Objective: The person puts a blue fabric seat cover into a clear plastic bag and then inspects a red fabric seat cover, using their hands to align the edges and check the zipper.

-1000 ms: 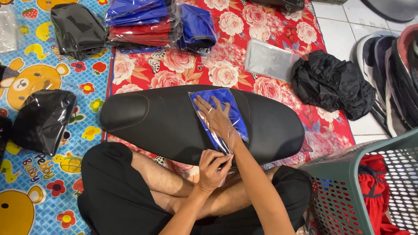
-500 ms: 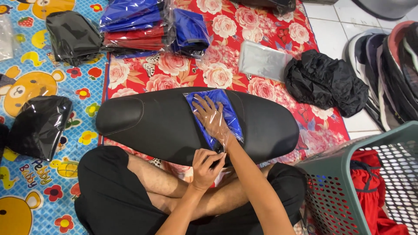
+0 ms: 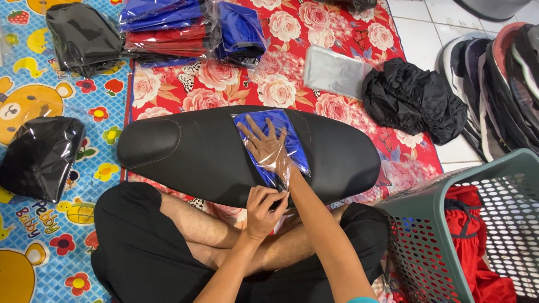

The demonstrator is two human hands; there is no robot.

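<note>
A: hands first; go.

B: right hand (image 3: 268, 145) is flat, fingers spread, inside a clear plastic bag (image 3: 283, 168), pressing down on a folded blue cloth (image 3: 295, 143); palm down, nothing pinched; left hand (image 3: 263, 210) is curled shut on the bag's open end at the near edge, thumb and fingers gripping the plastic.

A: where's the blue cloth sitting?

B: on top of a long black seat (image 3: 208, 154), roughly mid-length, a bit right of centre; the seat lies across the person's crossed legs and over a red floral mat (image 3: 224, 84); cloth and bag both rest on the seat.

A: is the cloth fully in the bag?

B: looks mostly covered by plastic; cannot tell at the near edge, the hands hide it.

A: surroundings; quick.

B: stack of bagged blue and red cloths (image 3: 185, 25) at the far edge of the mat; flat empty clear bag (image 3: 334, 70) beyond the seat, just beside a crumpled black cloth pile (image 3: 412, 98); green perforated basket (image 3: 443, 224) at the person's right with red fabric (image 3: 477, 235) in it; two bagged black items on the cartoon-print mat (image 3: 33, 101) to the left, one near (image 3: 39, 157), one far (image 3: 81, 36); well apart from the hands.
</note>
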